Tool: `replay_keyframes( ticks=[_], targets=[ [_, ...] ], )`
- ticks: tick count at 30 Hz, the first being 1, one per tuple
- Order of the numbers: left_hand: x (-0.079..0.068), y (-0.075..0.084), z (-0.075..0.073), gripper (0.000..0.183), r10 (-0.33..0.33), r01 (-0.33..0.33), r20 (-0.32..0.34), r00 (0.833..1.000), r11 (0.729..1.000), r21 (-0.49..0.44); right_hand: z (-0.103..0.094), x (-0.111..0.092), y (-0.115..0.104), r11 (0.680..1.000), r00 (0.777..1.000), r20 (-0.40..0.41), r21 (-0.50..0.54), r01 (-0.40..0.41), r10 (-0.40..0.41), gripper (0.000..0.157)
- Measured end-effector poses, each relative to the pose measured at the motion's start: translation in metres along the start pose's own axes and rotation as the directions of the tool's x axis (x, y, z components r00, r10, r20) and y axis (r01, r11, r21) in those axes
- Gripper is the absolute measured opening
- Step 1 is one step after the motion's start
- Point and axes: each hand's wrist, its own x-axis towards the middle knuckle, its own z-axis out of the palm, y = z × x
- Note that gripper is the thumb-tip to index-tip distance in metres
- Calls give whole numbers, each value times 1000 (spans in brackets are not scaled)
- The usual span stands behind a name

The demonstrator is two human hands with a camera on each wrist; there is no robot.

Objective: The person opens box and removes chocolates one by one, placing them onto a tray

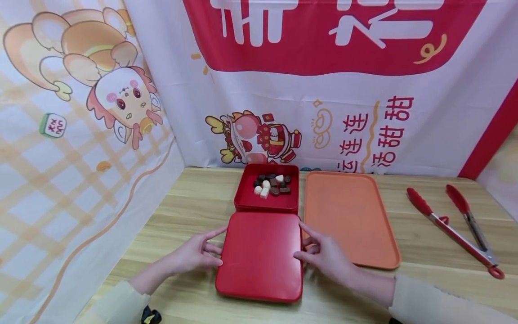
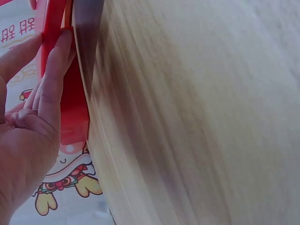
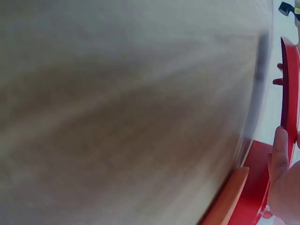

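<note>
A square red box lid hangs level over the near side of the table, between two hands. My left hand pinches its left edge, thumb on the near part and fingers toward the far corner. On the opposite side, my right hand grips the right edge, its fingertips partly hidden under the lid. In the right wrist view the lid shows its hollow underside, raised off the tabletop. Just beyond stands a red box, uncovered, with dark, brown and white chocolates inside.
An orange tray lies right of the box, close to my right hand. Farther right rest red-tipped metal tongs, spread apart. A printed cloth hangs behind and along the left side of the wooden table.
</note>
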Motion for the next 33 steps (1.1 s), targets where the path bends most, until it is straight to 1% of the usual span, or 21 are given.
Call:
replay_keyframes(
  ticks=[5, 9, 15, 19, 21, 26, 33],
  targets=[
    [4, -4, -1, 90, -43, 43, 15, 999, 998, 40, 4, -4, 4, 997, 997, 31, 38, -67, 66, 79],
    [7, -8, -2, 89, -68, 67, 18, 998, 997, 50, 8, -3, 5, 993, 994, 32, 58, -107, 106, 81],
    [10, -11, -4, 89, -75, 73, 27, 997, 995, 75, 10, 0, 8, 988, 990, 45, 62, -139, 137, 83],
    [11, -13, -7, 88, -92, 89, 33, 995, 993, 82, 12, 2, 10, 985, 985, 68, 52, -163, 159, 84],
    [12, -14, -8, 88, -105, 102, 30, 994, 991, 85, 14, 4, 11, 986, 985, 72, 48, -159, 156, 84],
    [12, -13, -10, 88, -126, 123, 25, 992, 988, 98, 15, 7, 11, 987, 986, 75, 55, -154, 150, 83],
    [13, -12, -10, 89, -153, 150, 13, 988, 983, 109, 17, 9, 10, 978, 978, 72, 60, -199, 195, 82]
  ],
)
